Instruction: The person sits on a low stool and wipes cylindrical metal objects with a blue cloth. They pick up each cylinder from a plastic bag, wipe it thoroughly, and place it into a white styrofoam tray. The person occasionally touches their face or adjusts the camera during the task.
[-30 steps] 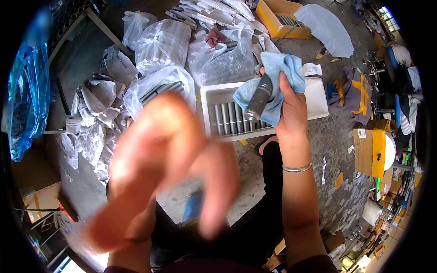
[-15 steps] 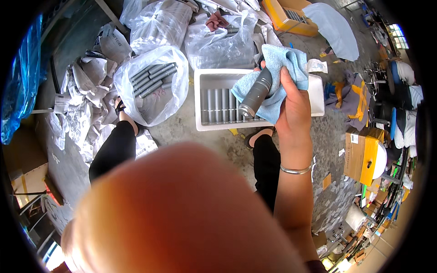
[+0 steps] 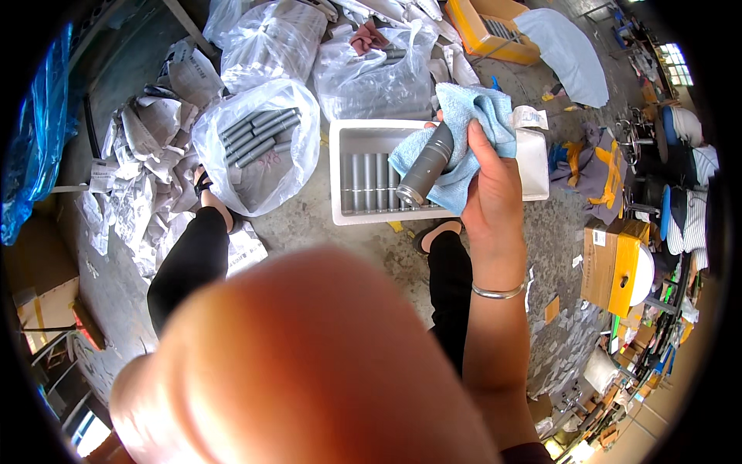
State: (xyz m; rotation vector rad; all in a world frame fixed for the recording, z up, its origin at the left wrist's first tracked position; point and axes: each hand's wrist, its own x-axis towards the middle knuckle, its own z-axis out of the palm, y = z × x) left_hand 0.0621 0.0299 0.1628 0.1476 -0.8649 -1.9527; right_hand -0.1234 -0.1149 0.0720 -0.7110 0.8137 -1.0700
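My right hand [image 3: 496, 189] is closed around a light blue cloth [image 3: 479, 108] and a dark grey metal cylinder [image 3: 427, 164], shaped like a flashlight body. The cylinder tilts, its lower end pointing down and left, and the cloth wraps its far side. Both are above a white tray [image 3: 337, 174] where several similar grey cylinders [image 3: 369, 182] stand side by side; cloth and hand hide part of them. A large blurred part of my left arm [image 3: 309, 348] fills the lower middle, very close. The left hand's fingers do not show.
Left of the tray, an open clear plastic bag [image 3: 303, 166] holds more grey cylinders. Further full bags [image 3: 270, 39] stand behind it. Crumpled paper [image 3: 147, 139] is heaped at left. A yellow box [image 3: 471, 27] sits far back, a brown-and-yellow carton [image 3: 610, 267] at right. My feet flank the floor between.
My right hand, with the cylinder and cloth, has shifted slightly left. The cylinder's lower end has swung a little left. My blurred left arm has moved slightly down and left.
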